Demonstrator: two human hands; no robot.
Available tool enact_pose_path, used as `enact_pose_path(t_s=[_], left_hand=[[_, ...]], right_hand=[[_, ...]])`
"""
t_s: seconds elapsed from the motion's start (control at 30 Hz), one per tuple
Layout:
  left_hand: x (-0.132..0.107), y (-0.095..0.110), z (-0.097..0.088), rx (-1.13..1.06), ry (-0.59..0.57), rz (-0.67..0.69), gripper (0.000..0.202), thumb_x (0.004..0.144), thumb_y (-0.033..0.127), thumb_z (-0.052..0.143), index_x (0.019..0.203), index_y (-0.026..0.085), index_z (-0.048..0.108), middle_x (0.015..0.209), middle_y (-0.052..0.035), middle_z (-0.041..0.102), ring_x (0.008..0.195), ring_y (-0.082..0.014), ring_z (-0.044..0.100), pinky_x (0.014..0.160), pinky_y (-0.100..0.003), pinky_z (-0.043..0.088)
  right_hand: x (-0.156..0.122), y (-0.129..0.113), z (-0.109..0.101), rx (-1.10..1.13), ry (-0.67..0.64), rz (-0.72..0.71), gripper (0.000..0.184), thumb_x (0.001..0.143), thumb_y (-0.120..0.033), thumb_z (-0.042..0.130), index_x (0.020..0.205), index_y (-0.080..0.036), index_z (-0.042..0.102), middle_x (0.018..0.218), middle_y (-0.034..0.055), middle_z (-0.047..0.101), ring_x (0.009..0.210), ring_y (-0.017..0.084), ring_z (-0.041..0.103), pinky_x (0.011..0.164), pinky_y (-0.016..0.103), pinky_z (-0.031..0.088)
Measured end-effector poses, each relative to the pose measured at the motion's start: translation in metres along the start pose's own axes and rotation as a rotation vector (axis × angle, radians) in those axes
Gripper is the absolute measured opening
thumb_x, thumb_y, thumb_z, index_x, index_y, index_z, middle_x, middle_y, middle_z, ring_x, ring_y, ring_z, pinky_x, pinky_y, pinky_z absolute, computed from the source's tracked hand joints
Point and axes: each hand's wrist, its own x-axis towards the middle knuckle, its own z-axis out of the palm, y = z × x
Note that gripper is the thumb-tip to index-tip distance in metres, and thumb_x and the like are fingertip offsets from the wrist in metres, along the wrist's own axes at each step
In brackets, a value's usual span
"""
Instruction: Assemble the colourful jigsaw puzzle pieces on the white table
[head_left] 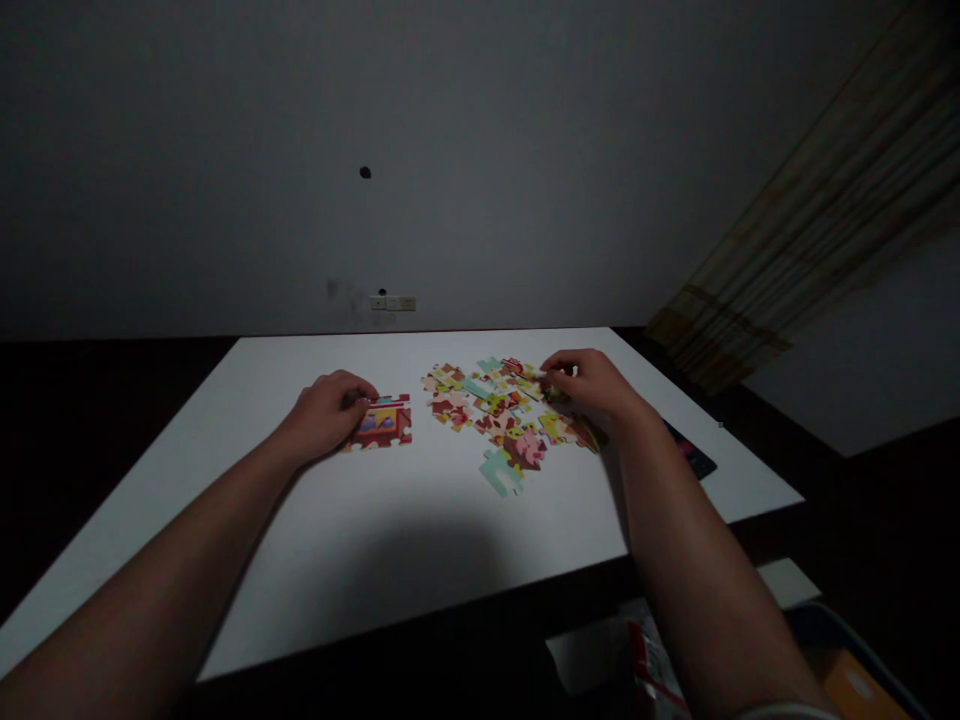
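Several jigsaw pieces fitted together make a small section (386, 424), dark red with a yellow and purple picture, lying flat on the white table. My left hand (324, 412) is at its upper left edge, thumb and fingers closed on it and covering that side. To the right spreads a pile of loose jigsaw pieces (495, 403) in yellow, brown, pink and pale blue, some overlapping. My right hand (592, 382) is over the pile's far right side, thumb and fingertips pinched at a puzzle piece that the fingers partly hide.
The white table (360, 560) stands near a grey wall with a socket panel (393, 303). A dark flat object (691, 452) lies on the table beyond my right forearm. Below the near edge are a red-and-white packet (652, 665) and an orange box (859, 685). A curtain (810, 220) hangs at right.
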Motion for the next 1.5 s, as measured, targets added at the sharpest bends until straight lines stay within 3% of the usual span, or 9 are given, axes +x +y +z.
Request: enact_pose_path(t_s=[0.23,0.57,0.87,1.1,1.33,1.5], left_hand=[[0.002,-0.008,0.005,-0.049,0.010,0.001,0.030,0.086,0.033,0.050,0.099,0.023,0.076,0.109,-0.0081,0.071,0.105,-0.0281,0.065,0.097,-0.042,0.051],[0.002,-0.009,0.005,-0.149,0.010,-0.092,0.031,0.084,0.029,0.048,0.096,0.021,0.075,0.104,-0.0067,0.073,0.092,-0.0246,0.068,0.083,-0.038,0.057],[0.000,0.002,0.000,-0.089,0.066,-0.128,0.031,0.088,0.033,0.049,0.103,0.020,0.073,0.107,-0.0070,0.074,0.097,-0.0254,0.068,0.089,-0.038,0.054],[-0.002,0.014,-0.006,0.022,0.027,0.037,0.040,0.087,0.048,0.061,0.113,0.020,0.073,0.114,-0.0115,0.071,0.106,-0.0298,0.064,0.094,-0.043,0.050],[-0.001,0.011,-0.002,0.072,-0.027,0.113,0.039,0.088,0.052,0.061,0.113,0.024,0.074,0.110,-0.0111,0.070,0.101,-0.0286,0.063,0.092,-0.045,0.049],[0.001,0.009,-0.002,0.056,-0.051,0.093,0.035,0.089,0.044,0.058,0.112,0.026,0.076,0.111,-0.0096,0.072,0.104,-0.0280,0.064,0.096,-0.044,0.048]], right_hand=[[-0.002,0.018,-0.001,-0.018,-0.078,0.098,0.023,0.087,-0.024,0.062,0.104,-0.018,0.077,0.097,0.0097,0.078,0.081,0.021,0.069,0.073,0.029,0.051],[0.004,0.016,0.008,-0.170,-0.024,0.012,0.026,0.092,-0.026,0.057,0.104,-0.016,0.078,0.103,0.0117,0.077,0.087,0.022,0.069,0.079,0.030,0.049],[0.010,0.027,0.012,-0.285,0.005,0.039,0.037,0.089,-0.014,0.051,0.115,-0.019,0.077,0.114,0.0111,0.074,0.104,0.024,0.066,0.093,0.032,0.047],[0.007,0.025,0.009,-0.402,0.076,0.081,0.040,0.087,-0.012,0.051,0.119,-0.019,0.075,0.120,0.0136,0.071,0.118,0.031,0.056,0.101,0.041,0.045],[0.000,0.030,-0.002,-0.402,0.176,0.351,0.042,0.083,-0.018,0.059,0.122,-0.019,0.074,0.117,0.0190,0.071,0.116,0.038,0.060,0.088,0.047,0.051],[0.002,0.022,-0.001,-0.377,0.170,0.283,0.038,0.088,-0.025,0.056,0.121,-0.020,0.074,0.118,0.0169,0.072,0.116,0.036,0.061,0.090,0.046,0.051]])
